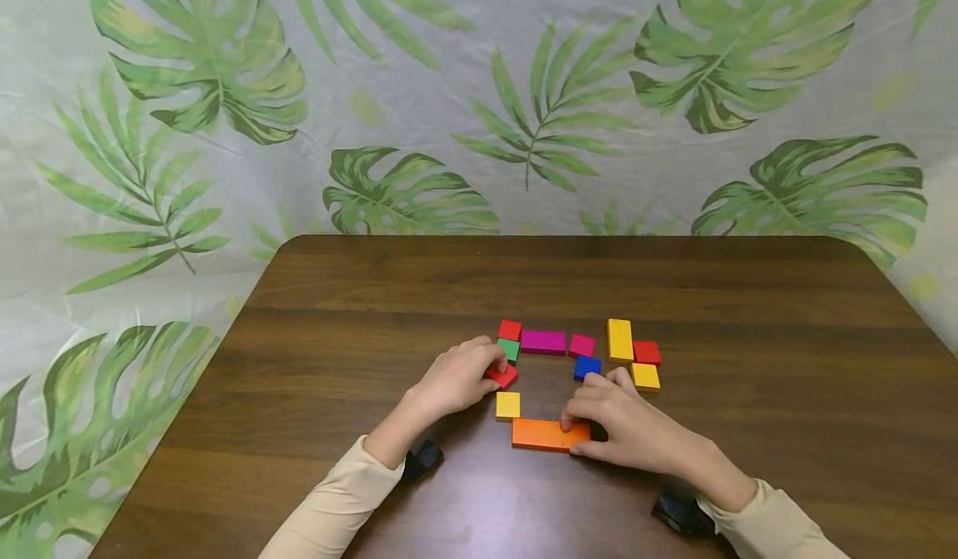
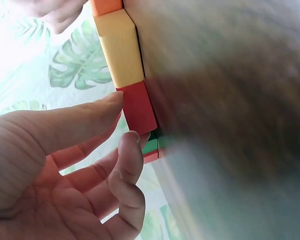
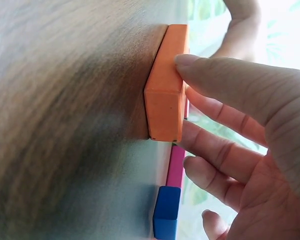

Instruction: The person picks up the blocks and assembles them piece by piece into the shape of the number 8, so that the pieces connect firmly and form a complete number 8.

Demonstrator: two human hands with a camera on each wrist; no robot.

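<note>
My left hand [image 1: 460, 376] pinches a red block [image 1: 504, 375] between thumb and fingers, at the left of a rough ring of coloured blocks. The thumb lies against the red block's near edge [image 2: 136, 107] in the left wrist view. Just in front of it is a square yellow block [image 1: 507, 405]. My right hand [image 1: 632, 427] holds the right end of a long orange block [image 1: 545, 434], thumb on the near side and a fingertip on top. Beyond the left hand's fingers sit a green block [image 1: 509, 350] and another red block [image 1: 511, 329].
Along the ring's far side lie a long magenta block [image 1: 543, 343] and a small pink block [image 1: 581, 345], with a blue block [image 1: 587, 368] nearer. Further right, a long yellow block [image 1: 619, 340] stands beside a red block [image 1: 647, 353] and a smaller yellow block [image 1: 645, 378].
</note>
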